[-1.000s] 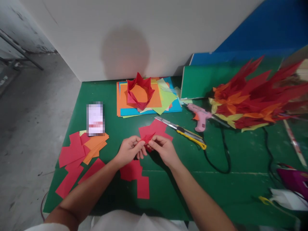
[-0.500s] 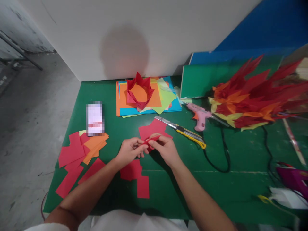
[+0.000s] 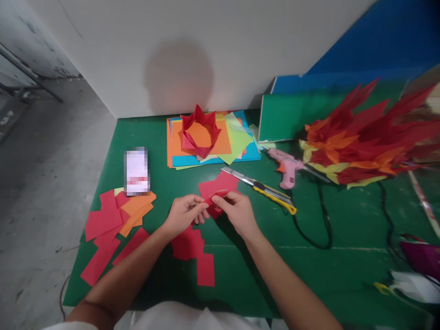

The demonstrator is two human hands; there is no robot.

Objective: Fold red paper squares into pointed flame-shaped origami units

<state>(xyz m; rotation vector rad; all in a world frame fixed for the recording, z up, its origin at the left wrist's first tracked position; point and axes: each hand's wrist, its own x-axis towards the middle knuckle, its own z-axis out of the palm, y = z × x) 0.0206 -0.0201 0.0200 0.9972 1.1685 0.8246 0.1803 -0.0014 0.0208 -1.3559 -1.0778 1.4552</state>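
Observation:
Between my two hands is a small piece of red paper [image 3: 213, 198], seemingly folded, held above the table. My left hand [image 3: 186, 212] pinches its left end between thumb and fingers. The right end is gripped by my right hand [image 3: 238, 210], its thumb pressed on the paper. Just behind the hands lie red paper pieces [image 3: 213, 184], and a yellow-handled utility knife [image 3: 259, 188] rests with its blade end over them. More red paper [image 3: 188, 243] lies on the table near my left wrist, with a red rectangle [image 3: 205, 269] beside it.
A red folded-paper ring [image 3: 185, 142] sits on coloured sheets [image 3: 252, 151] at the back. A pink glue gun [image 3: 286, 170] with a black cord lies right of them, near red and orange paper flames [image 3: 364, 137]. A phone [image 3: 136, 172] and paper pieces [image 3: 105, 215] are left.
The red paper between my hands has tilted and shows a broader face. My hands stay nearly in place; the whole view has shifted slightly.

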